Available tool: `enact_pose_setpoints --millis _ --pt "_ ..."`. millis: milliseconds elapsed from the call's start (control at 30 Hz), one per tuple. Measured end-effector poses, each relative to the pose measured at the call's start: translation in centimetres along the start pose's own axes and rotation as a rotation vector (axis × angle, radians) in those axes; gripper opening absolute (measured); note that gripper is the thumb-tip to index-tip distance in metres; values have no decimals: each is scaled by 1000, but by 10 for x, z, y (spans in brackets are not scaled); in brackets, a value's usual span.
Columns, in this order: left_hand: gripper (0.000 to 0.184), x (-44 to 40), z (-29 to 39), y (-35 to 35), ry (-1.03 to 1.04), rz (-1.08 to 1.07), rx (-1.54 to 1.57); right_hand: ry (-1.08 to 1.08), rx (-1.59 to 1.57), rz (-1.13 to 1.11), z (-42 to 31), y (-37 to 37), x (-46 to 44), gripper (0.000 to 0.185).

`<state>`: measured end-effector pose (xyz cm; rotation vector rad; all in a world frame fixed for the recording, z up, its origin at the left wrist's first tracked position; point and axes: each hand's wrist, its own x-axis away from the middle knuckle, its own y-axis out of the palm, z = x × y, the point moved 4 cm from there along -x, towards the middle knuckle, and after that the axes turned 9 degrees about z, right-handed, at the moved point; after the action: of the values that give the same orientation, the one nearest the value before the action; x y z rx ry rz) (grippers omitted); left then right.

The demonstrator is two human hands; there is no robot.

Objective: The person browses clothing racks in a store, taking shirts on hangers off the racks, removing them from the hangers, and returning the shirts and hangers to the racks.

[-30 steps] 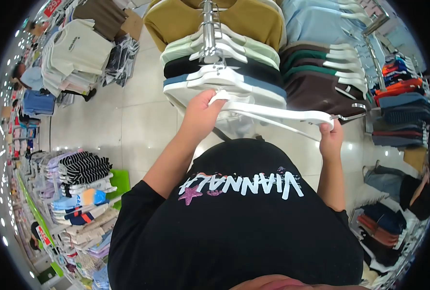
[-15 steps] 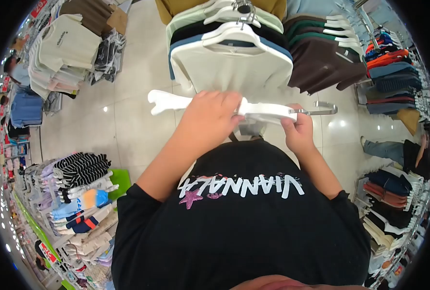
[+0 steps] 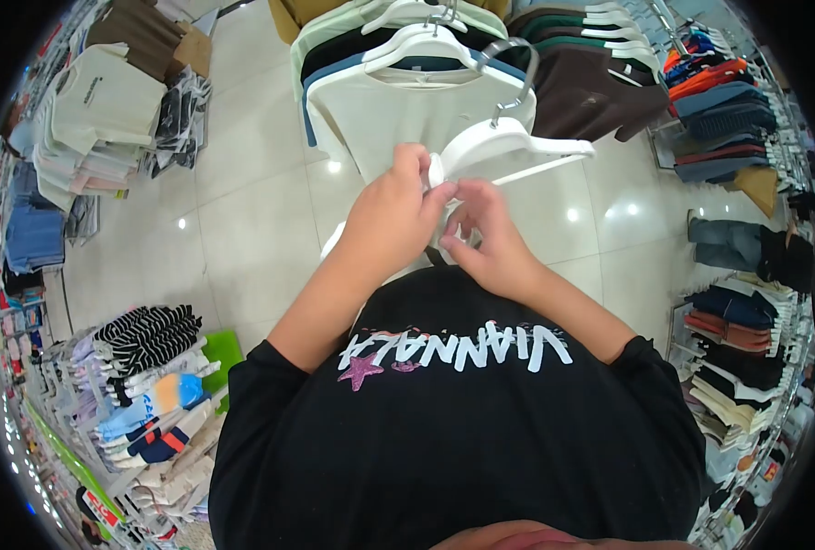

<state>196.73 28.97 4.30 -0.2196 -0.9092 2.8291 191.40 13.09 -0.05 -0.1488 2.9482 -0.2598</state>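
Note:
My left hand is closed around the middle of a white hanger, by a small white round piece at its bend. The hanger's metal hook points up and its right arm and lower bar reach out to the right. Another white end shows past my left wrist. My right hand is just below, its fingers curled and the fingertips against my left thumb. Whatever lies between those fingers is too small and covered to make out. Just beyond both hands hangs a cream long-sleeved top on its own white hanger.
Dark brown tops hang to the right of the cream one. Racks of folded and hung clothes line both sides, with striped garments at lower left. A person in jeans stands at the right. Pale floor tiles lie between.
The hanger has turned from lying level to hook upward. My right hand has left the hook end and moved left, beside my left hand. The view has shifted slightly.

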Motion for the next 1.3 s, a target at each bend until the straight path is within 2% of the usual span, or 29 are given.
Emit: enact_pose_setpoints --millis 133,200,233,267,333,367,400,467,500,567,600,667,700,767,867,1000,1067,1133,1200,1267,1300 --pt "35 1 -2 -3 -15 25 120 147 -173 -43 -7 -2 -5 48" --pt "41 1 -3 -9 93 179 215 437 358 -455 -1 3 1 33" --pt "41 1 -4 -11 99 174 219 265 367 -409 14 7 7 26" --pt "39 -1 -6 -16 122 203 254 266 370 -404 27 0 14 26" --pt "38 -5 -16 -28 146 234 288 130 712 -295 29 -16 14 25" --pt "36 -9 -23 -36 165 246 304 4 778 -197 40 -26 16 23" --pt "35 -10 -30 -43 184 257 322 5 777 -193 42 -33 17 23" --pt "33 -8 -35 -63 157 273 295 -26 1055 -50 41 -52 17 24" --pt "33 -7 -48 -69 131 234 296 -28 1059 -48 41 -56 18 24" --pt "34 -2 -63 -84 121 193 196 -232 1063 155 30 -66 18 21" --pt "34 3 -67 -91 119 199 196 -238 1062 151 28 -70 19 21" --pt "38 11 -77 -101 82 178 -61 -249 1125 140 20 -79 24 20" --pt "38 14 -87 -105 83 181 -60 -252 1126 140 16 -82 25 20" --pt "45 21 -111 -107 84 249 -42 -470 1040 139 -2 -83 28 19" --pt "48 28 -129 -109 88 293 4 -554 963 88 -18 -84 24 22" --pt "48 33 -135 -104 120 351 -93 -590 927 120 -31 -91 12 23" --pt "47 32 -132 -97 175 294 -277 -640 901 125 -45 -89 5 24" --pt "47 30 -118 -81 173 297 -262 -638 826 94 -49 -81 1 26" --pt "48 26 -101 -62 315 320 -275 -639 746 62 -56 -66 -6 28" --pt "50 21 -88 -50 325 308 -207 -636 732 -23 -63 -51 -15 35" --pt "49 19 -84 -46 315 322 -148 -584 762 15 -58 -57 -18 43"
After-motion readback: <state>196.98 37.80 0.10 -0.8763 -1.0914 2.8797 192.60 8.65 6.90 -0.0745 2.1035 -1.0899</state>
